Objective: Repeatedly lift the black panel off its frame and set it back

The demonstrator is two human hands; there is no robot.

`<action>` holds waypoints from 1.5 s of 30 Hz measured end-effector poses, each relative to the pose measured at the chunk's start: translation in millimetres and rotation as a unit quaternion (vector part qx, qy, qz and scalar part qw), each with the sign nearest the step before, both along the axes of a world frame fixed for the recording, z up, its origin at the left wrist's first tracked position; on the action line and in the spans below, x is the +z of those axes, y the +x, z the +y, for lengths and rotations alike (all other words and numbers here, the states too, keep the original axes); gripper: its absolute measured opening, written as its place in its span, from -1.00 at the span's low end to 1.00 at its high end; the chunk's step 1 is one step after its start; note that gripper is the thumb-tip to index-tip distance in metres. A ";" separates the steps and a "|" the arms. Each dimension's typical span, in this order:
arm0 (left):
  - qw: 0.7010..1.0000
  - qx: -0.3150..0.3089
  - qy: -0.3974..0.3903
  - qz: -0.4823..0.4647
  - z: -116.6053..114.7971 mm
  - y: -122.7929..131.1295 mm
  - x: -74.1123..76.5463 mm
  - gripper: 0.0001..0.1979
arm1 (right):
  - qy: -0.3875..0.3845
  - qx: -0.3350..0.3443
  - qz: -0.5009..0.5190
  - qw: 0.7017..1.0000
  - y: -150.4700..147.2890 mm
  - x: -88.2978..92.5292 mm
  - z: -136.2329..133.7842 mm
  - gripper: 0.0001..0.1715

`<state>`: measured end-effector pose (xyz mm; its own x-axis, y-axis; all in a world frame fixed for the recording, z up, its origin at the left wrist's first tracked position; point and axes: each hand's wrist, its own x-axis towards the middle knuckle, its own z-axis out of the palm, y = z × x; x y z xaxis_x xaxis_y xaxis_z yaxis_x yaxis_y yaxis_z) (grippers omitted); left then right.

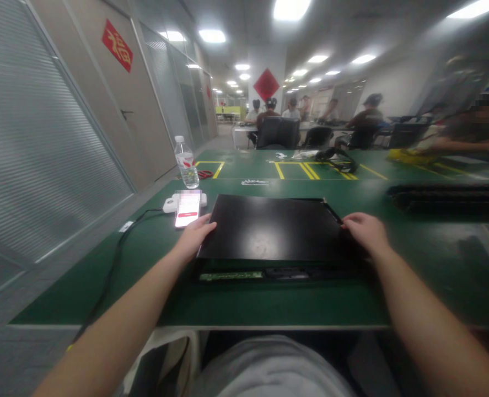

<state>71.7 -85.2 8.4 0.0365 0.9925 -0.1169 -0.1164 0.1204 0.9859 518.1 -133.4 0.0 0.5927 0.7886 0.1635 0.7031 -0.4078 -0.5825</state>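
A glossy black flat panel (269, 229), which looks like a display screen, lies in front of me over a black frame. My left hand (195, 238) grips its left edge, thumb on top. At the right edge my right hand (367, 231) pinches the panel or a thin dark strip along its side; which of these is hard to tell. Below the near edge shows the frame's open part, with a green circuit board (231, 275) at left and dark parts beside it. The undersides of both hands' grips are hidden.
Left of the panel lie a lit phone (187, 209) and a white power strip (170, 204) with a black cable. Behind them stand a water bottle (187, 165) and red-handled scissors (205, 174). Long black parts (442, 197) lie at right. Other people sit farther back.
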 end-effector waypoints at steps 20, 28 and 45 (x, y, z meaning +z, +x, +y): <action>1.000 -0.004 -0.009 -0.014 1.6 -0.8 -4.1 -0.50 | 0.012 0.012 -0.021 1.000 4.8 -4.9 1.9 -0.74; 1.000 -0.001 -0.002 -0.013 0.2 0.6 -2.0 -0.54 | 0.018 0.015 -0.020 1.000 4.3 -5.2 1.4 -0.72; 1.000 -0.012 0.003 -0.016 -1.6 0.0 0.5 -0.55 | 0.025 0.015 -0.005 1.000 2.4 -2.2 0.0 -0.78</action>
